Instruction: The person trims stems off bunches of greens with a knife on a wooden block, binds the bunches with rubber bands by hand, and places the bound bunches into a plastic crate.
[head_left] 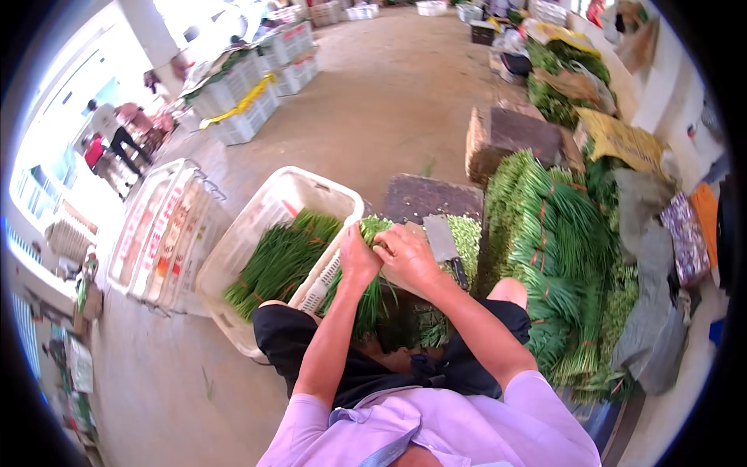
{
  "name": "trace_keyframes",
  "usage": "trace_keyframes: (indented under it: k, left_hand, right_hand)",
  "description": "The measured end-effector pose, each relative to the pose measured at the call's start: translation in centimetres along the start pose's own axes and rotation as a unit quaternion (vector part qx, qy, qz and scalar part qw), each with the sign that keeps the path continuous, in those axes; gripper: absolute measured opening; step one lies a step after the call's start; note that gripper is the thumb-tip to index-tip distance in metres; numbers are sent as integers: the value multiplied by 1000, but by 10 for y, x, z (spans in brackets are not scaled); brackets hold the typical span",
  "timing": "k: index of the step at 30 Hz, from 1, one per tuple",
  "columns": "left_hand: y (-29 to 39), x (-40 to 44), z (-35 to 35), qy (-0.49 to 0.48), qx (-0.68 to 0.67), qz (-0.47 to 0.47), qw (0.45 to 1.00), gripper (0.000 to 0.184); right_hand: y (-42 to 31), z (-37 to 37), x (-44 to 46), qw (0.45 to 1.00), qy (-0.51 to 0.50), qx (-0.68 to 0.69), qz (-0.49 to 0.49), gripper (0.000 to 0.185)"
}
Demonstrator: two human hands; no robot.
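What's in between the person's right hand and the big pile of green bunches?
The head view shows a knife and chopped green bits between the right hand and the pile of green bunches.

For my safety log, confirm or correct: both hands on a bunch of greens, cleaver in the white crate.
Wrong on the cleaver: the head view shows it beside cut green pieces, not in the white crate. Left hand and right hand are on a bunch of greens.
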State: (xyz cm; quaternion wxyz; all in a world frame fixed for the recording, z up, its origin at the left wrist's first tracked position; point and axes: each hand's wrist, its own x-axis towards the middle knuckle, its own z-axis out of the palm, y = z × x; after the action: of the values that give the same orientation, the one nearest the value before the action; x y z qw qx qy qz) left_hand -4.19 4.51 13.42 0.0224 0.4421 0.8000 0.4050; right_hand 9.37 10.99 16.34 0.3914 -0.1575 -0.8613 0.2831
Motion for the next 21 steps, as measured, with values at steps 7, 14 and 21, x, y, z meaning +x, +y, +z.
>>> trace_keyframes:
  k: [7, 14, 21]
  left_hand:
    - [-3, -13, -25, 95, 5, -20, 995, 61]
    - [7, -19, -49, 135, -2, -3, 991, 79]
    - [-50, -10, -93, 31, -425, -24, 905, 54]
  right_hand:
    - [-35, 14, 17, 973, -63, -165, -148, 11]
    - [-49, 4, 43, 989, 11, -104, -108, 9]
    - [25, -13, -33, 974, -226, 29, 5, 18]
